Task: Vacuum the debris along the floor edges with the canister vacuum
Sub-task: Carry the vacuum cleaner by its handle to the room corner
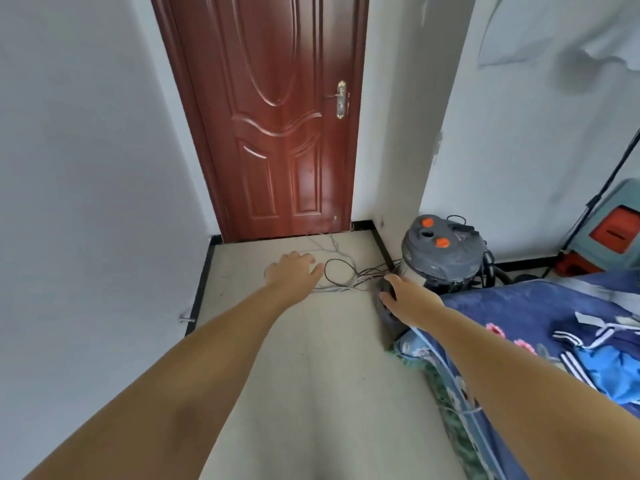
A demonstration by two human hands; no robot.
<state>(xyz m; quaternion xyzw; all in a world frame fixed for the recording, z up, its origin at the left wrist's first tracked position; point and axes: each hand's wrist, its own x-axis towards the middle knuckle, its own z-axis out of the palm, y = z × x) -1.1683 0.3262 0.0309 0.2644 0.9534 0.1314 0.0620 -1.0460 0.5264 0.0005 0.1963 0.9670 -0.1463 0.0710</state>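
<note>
At the floor's far right corner, beside the wall pillar, I note the canister vacuum [445, 252] standing upright, grey lid with orange knobs, against the black skirting. My right hand [410, 299] rests on a dark vacuum part [389, 315] lying on the floor just in front of the canister; its fingers [388, 296] curl over that part's near end. My left hand [294, 270] hovers over the floor with fingers spread, just beside a tangle of cables [341, 275] before the red door [277, 116]. Blue bedding [519, 317] lies right of the hand.
</note>
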